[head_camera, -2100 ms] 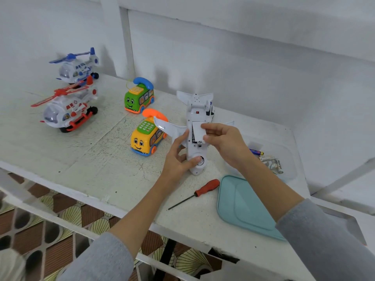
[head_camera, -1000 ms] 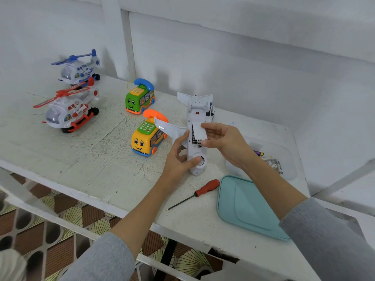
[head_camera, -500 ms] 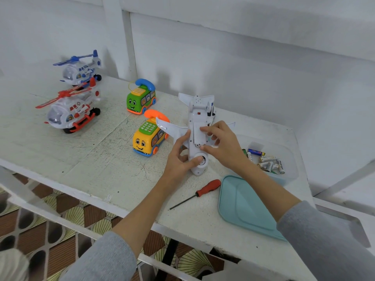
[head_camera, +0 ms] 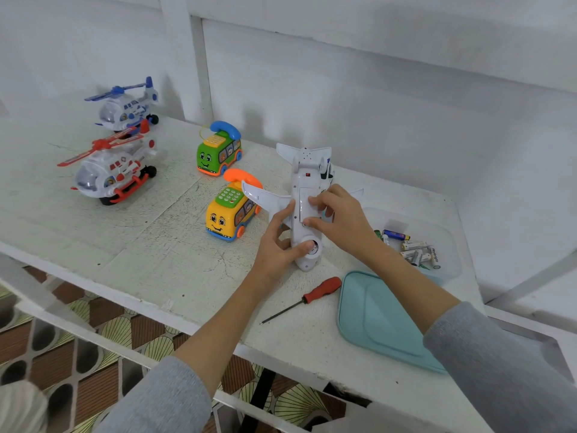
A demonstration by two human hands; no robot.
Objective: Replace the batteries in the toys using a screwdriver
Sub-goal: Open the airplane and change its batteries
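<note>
Our right hand (head_camera: 342,218) presses curled fingertips on the white battery cover (head_camera: 307,204) of the upturned white plastic toy aeroplane (head_camera: 304,195), while our left hand (head_camera: 278,245) grips its nose — thumb across the front wheel. The red-handled screwdriver (head_camera: 304,298) lies just beside us on the white painted table (head_camera: 140,245), next to a teal plastic lid (head_camera: 379,320). Loose batteries (head_camera: 412,248) sit in a clear tub (head_camera: 449,245) — toy buses and helicopters stand well apart.
</note>
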